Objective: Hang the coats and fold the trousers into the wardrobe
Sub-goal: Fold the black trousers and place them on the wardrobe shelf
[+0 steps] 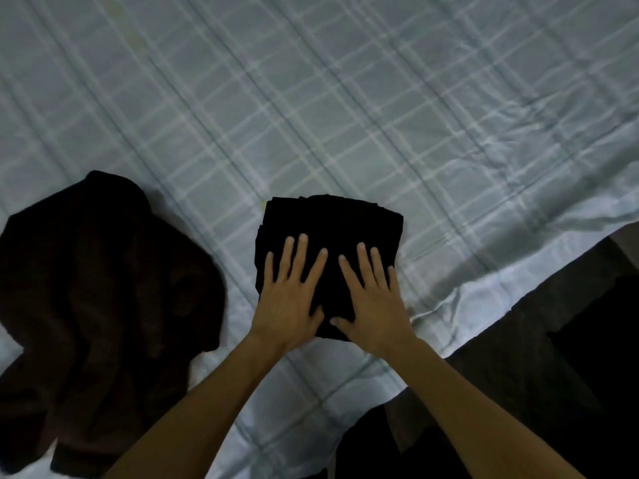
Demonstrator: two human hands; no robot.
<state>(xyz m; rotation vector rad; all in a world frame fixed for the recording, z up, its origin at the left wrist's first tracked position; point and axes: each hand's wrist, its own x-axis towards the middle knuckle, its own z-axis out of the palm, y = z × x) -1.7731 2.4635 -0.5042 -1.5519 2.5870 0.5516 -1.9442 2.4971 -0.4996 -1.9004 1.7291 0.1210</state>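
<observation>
Well to the left of the fingers [300,257], a brown garment [103,271], judged to be a coat, lies crumpled and unhung on the bed [345,98]. The black trousers [339,219] are folded into a compact square and pressed flat beneath the straight, spread fingers of the left hand [288,305] and the right hand [375,305]; nothing is gripped. The folding is judged nearly finished, while the hanging and the move to the wardrobe, which is not seen, are not yet done.
</observation>
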